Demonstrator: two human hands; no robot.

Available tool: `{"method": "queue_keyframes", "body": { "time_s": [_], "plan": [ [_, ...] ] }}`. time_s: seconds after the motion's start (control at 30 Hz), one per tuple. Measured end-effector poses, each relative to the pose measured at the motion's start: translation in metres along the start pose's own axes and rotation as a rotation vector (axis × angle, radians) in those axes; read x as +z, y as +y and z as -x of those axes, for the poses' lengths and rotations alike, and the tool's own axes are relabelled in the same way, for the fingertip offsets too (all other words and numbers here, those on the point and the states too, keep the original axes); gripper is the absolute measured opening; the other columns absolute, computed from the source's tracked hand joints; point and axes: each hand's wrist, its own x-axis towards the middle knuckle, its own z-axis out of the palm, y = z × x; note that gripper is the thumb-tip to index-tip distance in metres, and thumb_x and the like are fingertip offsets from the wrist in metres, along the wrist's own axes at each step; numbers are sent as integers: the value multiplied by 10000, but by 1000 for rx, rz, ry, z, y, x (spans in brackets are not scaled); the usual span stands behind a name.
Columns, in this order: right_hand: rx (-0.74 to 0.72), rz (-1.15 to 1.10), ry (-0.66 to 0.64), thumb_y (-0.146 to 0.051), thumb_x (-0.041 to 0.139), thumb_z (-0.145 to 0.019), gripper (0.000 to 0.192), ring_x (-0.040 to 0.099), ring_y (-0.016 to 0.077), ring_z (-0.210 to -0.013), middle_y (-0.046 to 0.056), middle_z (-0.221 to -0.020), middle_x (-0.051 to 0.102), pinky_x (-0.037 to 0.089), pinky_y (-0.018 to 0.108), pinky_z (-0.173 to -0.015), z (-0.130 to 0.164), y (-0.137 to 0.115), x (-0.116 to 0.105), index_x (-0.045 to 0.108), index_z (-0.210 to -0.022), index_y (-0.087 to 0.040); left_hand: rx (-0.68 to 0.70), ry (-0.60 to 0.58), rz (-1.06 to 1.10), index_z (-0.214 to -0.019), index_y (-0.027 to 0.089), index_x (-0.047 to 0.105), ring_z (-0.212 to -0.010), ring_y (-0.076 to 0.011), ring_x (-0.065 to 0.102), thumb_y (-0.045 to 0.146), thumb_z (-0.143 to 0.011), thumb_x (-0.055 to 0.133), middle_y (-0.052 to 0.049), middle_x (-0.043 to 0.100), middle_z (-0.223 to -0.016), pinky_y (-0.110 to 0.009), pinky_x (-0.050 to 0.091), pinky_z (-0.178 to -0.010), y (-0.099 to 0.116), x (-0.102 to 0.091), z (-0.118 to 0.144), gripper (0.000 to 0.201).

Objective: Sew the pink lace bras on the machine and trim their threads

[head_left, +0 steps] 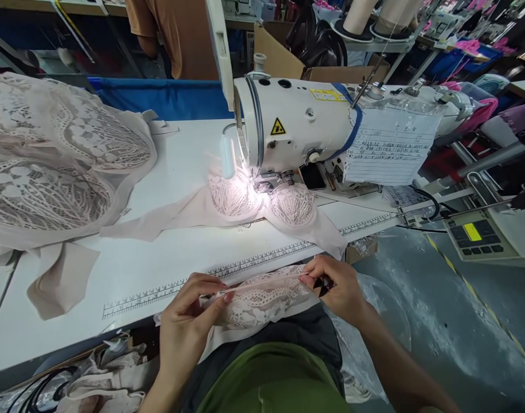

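Observation:
My left hand pinches the left end of a pale pink lace piece at the table's front edge. My right hand grips its right end, with a small dark object between the fingers. The lace is stretched between both hands over my lap. A lace bra lies under the needle of the white sewing machine, lit by its lamp.
A heap of lace garments covers the table's left. A printed ruler runs along the white table. A paper sheet hangs on the machine. A control panel sits at right. A person in orange stands behind.

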Motion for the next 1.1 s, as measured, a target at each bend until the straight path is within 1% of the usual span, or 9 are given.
{"method": "queue_keyframes", "body": {
  "time_s": [0.13,0.23,0.43,0.57,0.67,0.7,0.77,0.9,1.1],
  "plan": [
    [114,38,2,-279,704,-922,114,640,136,-585,10,-716,700,498,230,-519,1,1,2,616,-877,-224,9,15,-34,-755,248,738,-837,-197,588,220,-835,764,-25,648,-857,-301,437,-668,-5,-2,0,89],
    [90,44,-41,-250,659,-950,49,682,150,-665,24,-786,724,545,249,-606,-2,3,3,677,-989,-225,22,10,-7,-763,261,746,-849,-188,582,206,-831,761,-15,651,-863,-289,443,-692,-8,0,1,89],
    [158,-60,-159,-248,682,-922,122,585,126,-624,26,-756,671,452,239,-542,-17,-6,-15,705,-810,-204,-49,-20,58,-751,238,728,-861,-186,591,240,-824,778,-25,624,-897,-274,461,-707,-15,-4,2,88],
    [176,-242,-347,-204,716,-872,126,539,123,-646,9,-721,641,396,231,-532,-29,-21,-27,694,-748,-199,-69,-398,-38,-882,231,717,-964,-227,609,343,-839,779,-66,608,-1000,-298,511,-785,-4,-15,-7,135],
    [135,-241,-450,-126,713,-836,112,559,138,-711,0,-718,658,415,242,-606,-36,-35,-17,683,-755,-197,17,-676,-128,-1204,271,647,-1148,-272,572,371,-808,815,-112,573,-1243,-355,505,-925,11,-3,-11,442],
    [119,-215,-467,-108,708,-828,121,562,142,-725,-4,-719,661,418,249,-631,-37,-39,-11,673,-753,-197,54,-701,-128,-1193,264,640,-1130,-263,579,356,-835,790,-113,575,-1243,-348,504,-914,15,5,-10,399],
    [87,-157,-492,-95,698,-828,140,562,147,-728,-10,-717,658,414,259,-656,-37,-43,1,650,-747,-199,112,-677,-101,-971,223,654,-955,-213,610,291,-927,673,-80,611,-1062,-298,497,-799,19,22,-7,83],
    [42,-23,-484,-173,697,-882,91,585,165,-760,-3,-797,685,411,267,-685,-30,-33,11,618,-867,-216,165,-575,-40,-729,196,585,-742,-159,574,193,-959,592,-22,566,-811,-257,427,-660,17,42,-4,230],
    [21,-122,-474,-364,797,-846,243,630,157,-770,23,-888,694,457,252,-684,-23,-9,-1,613,-899,-214,122,-550,24,-711,198,588,-737,-160,568,228,-958,585,-24,562,-785,-263,420,-652,16,33,-15,248]
  ]
}}
